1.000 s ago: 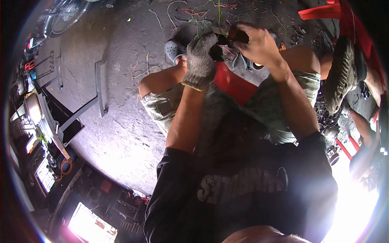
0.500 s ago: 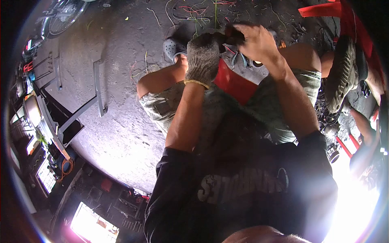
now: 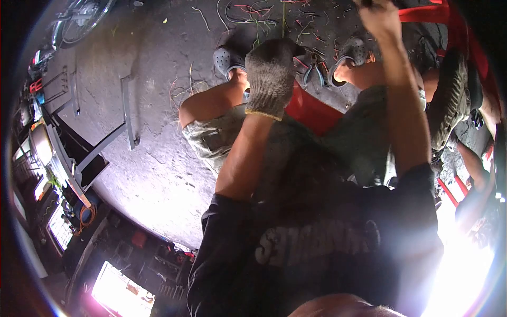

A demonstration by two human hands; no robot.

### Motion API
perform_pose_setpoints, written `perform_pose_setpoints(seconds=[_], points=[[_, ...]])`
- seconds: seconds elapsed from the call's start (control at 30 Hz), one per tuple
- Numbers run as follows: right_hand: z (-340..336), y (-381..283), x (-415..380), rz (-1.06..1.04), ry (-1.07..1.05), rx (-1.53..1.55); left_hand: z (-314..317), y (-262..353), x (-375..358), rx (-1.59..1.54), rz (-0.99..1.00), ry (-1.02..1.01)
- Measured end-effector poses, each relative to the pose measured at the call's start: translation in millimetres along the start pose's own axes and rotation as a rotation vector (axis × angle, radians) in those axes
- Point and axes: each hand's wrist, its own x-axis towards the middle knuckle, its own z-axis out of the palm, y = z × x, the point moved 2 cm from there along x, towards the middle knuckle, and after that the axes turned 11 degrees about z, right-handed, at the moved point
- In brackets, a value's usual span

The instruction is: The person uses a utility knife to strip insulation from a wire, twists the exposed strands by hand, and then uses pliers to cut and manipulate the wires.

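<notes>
My left hand [image 3: 270, 79], in a grey knitted glove, is raised above the floor between my knees. Its fingers look curled, and what they hold is hidden. Bare and slightly blurred, my right hand [image 3: 380, 20] is up at the top edge, closed around something dark that I cannot make out. Below and right of the glove, a red surface [image 3: 314, 112] shows between my legs. A tool with blue handles [image 3: 318, 76] lies on the floor near my right shoe [image 3: 355, 50].
Cut wires [image 3: 259, 22] lie scattered on the dark floor ahead. A metal frame [image 3: 128, 113] stands at the left, with a wheel [image 3: 79, 24] at the upper left. A tire [image 3: 449, 100] is at the right, beside another person's arm [image 3: 471, 161].
My right hand has moved up and right, away from the glove. My left hand has shifted slightly right and down. The blue-handled tool and my right shoe now show more fully.
</notes>
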Motion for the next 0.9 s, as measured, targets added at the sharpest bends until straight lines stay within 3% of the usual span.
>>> perform_pose_setpoints(seconds=[0.07,0.13,0.2,0.23,0.3,0.37,0.4,0.47,0.57,0.63,0.7,0.77,0.9], points=[[-11.8,7.9,3.4,-0.037,-0.074,-0.002,-0.8,1.3,3.9,-0.084,0.052,0.084],[-6.1,22.4,7.5,-0.085,-0.157,-0.002,1.2,0.2,-0.9,-0.143,-0.103,0.056],[21.1,41.9,-12.5,-0.246,-0.387,0.184,1.4,4.1,-1.6,-0.187,-0.146,0.041],[26.8,45.6,-16.3,-0.236,-0.389,0.185,2.1,4.9,-1.0,-0.228,-0.186,0.030],[37.2,18.7,-36.0,-0.263,-0.535,0.313,2.7,4.6,-2.9,-0.274,-0.236,0.004],[41.4,7.8,-42.5,-0.292,-0.534,0.261,1.1,6.6,0.7,0.030,0.091,-0.049],[42.9,4.6,-43.6,-0.329,-0.531,0.210,2.3,8.8,0.0,0.031,0.090,-0.046],[45.6,2.8,-47.8,-0.324,-0.541,0.186,3.1,6.8,-9.9,-0.420,-0.446,0.120],[48.5,2.2,-46.9,-0.329,-0.543,0.128,1.9,1.8,-12.1,-0.507,-0.525,0.140],[51.2,6.2,-49.6,-0.475,-0.544,0.158,7.2,-3.5,-13.3,-0.423,-0.525,0.105],[55.3,9.1,-55.7,-0.477,-0.535,0.153,14.2,-12.9,-15.9,-0.338,-0.524,0.068],[56.3,9.4,-58.1,-0.477,-0.523,0.146,13.7,-15.8,-14.7,-0.088,-0.227,0.004],[60.8,10.5,-57.8,-0.460,-0.534,0.089,8.6,-9.8,-6.2,0.048,-0.109,-0.059]])
